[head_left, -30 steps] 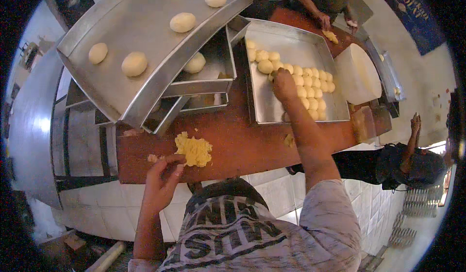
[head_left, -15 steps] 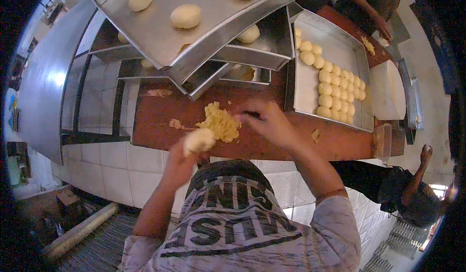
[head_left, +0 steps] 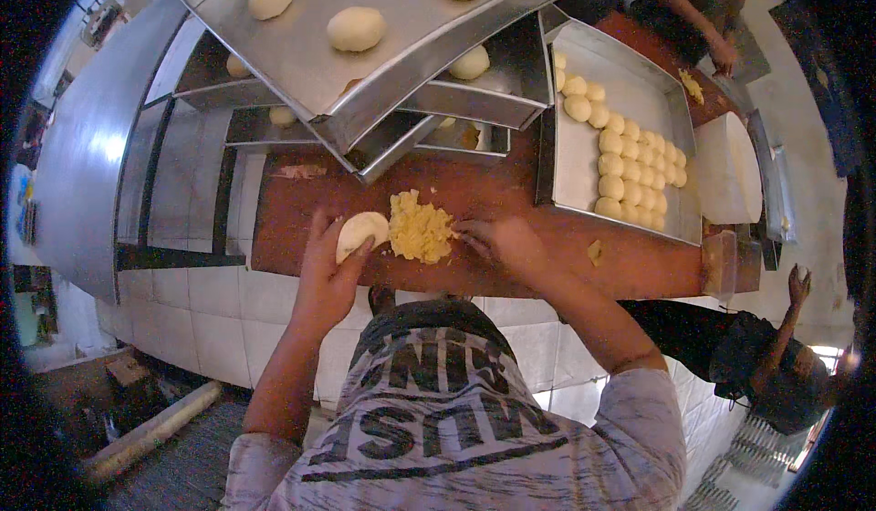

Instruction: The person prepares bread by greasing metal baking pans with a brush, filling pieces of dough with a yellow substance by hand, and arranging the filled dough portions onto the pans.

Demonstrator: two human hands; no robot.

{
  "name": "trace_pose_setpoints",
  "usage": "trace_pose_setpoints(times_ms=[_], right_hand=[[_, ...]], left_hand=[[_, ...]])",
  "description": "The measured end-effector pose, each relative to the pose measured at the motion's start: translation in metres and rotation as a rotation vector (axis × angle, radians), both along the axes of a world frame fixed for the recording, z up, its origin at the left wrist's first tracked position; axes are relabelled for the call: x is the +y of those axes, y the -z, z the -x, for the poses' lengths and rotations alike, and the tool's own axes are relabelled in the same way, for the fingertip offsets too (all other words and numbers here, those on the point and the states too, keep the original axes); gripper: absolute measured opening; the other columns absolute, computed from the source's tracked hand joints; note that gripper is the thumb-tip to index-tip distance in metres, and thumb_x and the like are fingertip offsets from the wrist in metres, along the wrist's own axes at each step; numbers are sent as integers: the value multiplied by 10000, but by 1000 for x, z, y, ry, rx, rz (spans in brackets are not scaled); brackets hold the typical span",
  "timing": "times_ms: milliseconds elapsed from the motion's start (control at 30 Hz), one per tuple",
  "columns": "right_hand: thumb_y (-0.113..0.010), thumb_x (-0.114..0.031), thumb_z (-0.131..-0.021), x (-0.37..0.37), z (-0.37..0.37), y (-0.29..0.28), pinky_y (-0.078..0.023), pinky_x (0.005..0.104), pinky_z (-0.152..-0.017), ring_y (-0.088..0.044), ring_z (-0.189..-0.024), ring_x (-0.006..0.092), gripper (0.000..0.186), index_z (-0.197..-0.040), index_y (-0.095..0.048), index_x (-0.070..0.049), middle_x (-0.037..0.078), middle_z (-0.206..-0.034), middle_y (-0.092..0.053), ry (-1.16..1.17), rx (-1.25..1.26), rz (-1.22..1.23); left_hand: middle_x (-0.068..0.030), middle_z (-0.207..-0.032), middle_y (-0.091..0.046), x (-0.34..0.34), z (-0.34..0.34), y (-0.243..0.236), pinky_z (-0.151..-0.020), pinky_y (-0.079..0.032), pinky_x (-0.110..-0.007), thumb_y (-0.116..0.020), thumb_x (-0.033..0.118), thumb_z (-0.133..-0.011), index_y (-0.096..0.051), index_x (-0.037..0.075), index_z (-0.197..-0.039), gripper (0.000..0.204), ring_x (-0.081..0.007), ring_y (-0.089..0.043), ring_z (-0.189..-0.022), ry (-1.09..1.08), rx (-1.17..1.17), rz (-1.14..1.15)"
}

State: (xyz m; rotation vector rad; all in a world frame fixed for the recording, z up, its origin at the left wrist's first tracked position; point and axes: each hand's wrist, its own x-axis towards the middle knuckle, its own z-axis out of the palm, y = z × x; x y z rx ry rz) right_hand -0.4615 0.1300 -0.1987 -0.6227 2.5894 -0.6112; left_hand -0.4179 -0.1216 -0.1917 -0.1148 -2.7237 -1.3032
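My left hand [head_left: 326, 269] is closed around a pale piece of dough [head_left: 362, 235], thumb over its near edge. The piece looks flattened and curved, and its inner side cannot be made out. Just right of it, a heap of crumbly yellow filling [head_left: 420, 228] lies on the reddish-brown table [head_left: 511, 278]. My right hand [head_left: 502, 245] reaches to the heap's right edge with its fingers bent together. A small pale bit shows at the fingertips; its kind is unclear.
Stacked metal trays [head_left: 365, 151] with spaced dough balls overhang the table's far side. Another tray [head_left: 570, 182] at right holds rows of dough balls. A clear plastic container [head_left: 721, 265] stands at the right end. Two other people are nearby, one far right, one near right.
My left hand has moved a little left and up, turning the dough so its curved shape shows. My right hand has come slightly lower beside the filling heap.
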Motion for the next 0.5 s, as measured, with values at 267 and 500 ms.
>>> trace_pose_setpoints(times_ms=[267, 500], right_hand=[[-638, -61, -760, -16, -25, -46, -484, 255, -745, -624, -839, 191, 183, -938, -677, -74, 100, -918, -647, 688, -323, 1058], [-660, -69, -680, -19, -26, -63, -405, 361, -886, -484, -986, 288, 488, -1155, -565, -129, 82, -1039, -553, 154, 592, 257]], left_hand=[[-132, -1072, -560, 69, 27, 0, -810, -478, -304, -589, 128, -821, -520, 1, -1104, 318, -193, -562, -962, 45, -442, -860], [-82, -1218, -451, 58, 25, -35, -943, -370, -309, -530, -12, -750, -354, 15, -1279, 558, -195, -451, -1128, 335, -635, -1487]])
